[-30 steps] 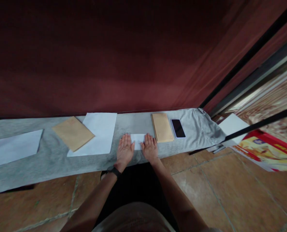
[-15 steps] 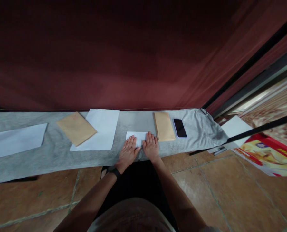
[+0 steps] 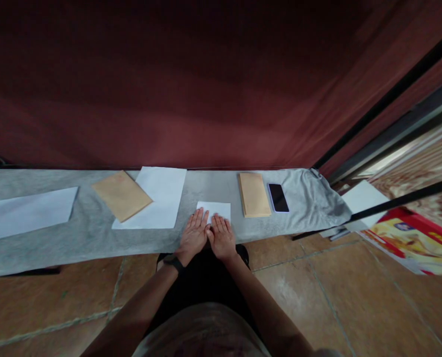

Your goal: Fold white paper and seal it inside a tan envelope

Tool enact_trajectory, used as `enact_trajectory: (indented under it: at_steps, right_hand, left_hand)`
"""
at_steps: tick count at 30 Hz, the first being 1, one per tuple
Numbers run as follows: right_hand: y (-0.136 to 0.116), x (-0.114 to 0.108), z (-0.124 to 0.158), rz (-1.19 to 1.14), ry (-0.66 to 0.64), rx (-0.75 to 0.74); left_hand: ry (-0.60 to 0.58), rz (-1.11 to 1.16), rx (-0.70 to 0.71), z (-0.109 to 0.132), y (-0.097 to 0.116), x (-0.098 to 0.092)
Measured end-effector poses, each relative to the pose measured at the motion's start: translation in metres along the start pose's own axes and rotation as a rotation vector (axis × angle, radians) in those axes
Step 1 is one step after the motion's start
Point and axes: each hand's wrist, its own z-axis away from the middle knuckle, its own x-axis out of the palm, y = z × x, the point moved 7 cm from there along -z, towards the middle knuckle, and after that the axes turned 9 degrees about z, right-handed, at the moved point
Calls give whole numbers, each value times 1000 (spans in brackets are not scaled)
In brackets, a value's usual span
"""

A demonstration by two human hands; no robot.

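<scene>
A small folded white paper [image 3: 218, 208] lies on a grey cloth [image 3: 94, 238] spread over the floor. My left hand [image 3: 193, 235] lies flat on the paper's near left part, fingers stretched out. My right hand [image 3: 221, 236] lies flat beside it, touching it, fingers out over the paper's near edge. Neither hand holds anything. A black band is on my left wrist.
On the cloth: a stack of brown envelopes [image 3: 254, 194], a black phone [image 3: 279, 197], a white sheet [image 3: 154, 197] with a brown envelope [image 3: 122, 195] overlapping it, another white sheet [image 3: 27, 213] at left. A dark red curtain hangs behind. Papers and a printed poster [image 3: 414, 240] lie on the tiles at right.
Both hands have slid toward me along the folded paper and come together, the right moving left. More of the paper's far part now shows.
</scene>
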Motion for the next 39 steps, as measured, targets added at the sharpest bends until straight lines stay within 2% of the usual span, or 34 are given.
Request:
enact_trajectory:
  at_steps: [9,14,16,20,23,31,39]
  right_hand:
    - [40,-6,17,81,33,71]
    - [45,-5,20,71,40,87]
    - [45,-3,20,69,38,89]
    - [44,0,21,68,24,58]
    - [45,1,22,59,36,39]
    - [43,-1,22,78,51,56]
    - [43,-6,20,80,38,73]
  left_hand:
    - [47,13,-90,1,-5,-1]
    - [49,16,-162,-7,-6,-1]
    - [27,35,-115,-15,6,2]
    - [-100,118,141,-34,49,18]
    - [-127,146,179,-46,64,27]
    - [-91,128,111,-61,51,29]
    - [-69,84,-6,-60,20,17]
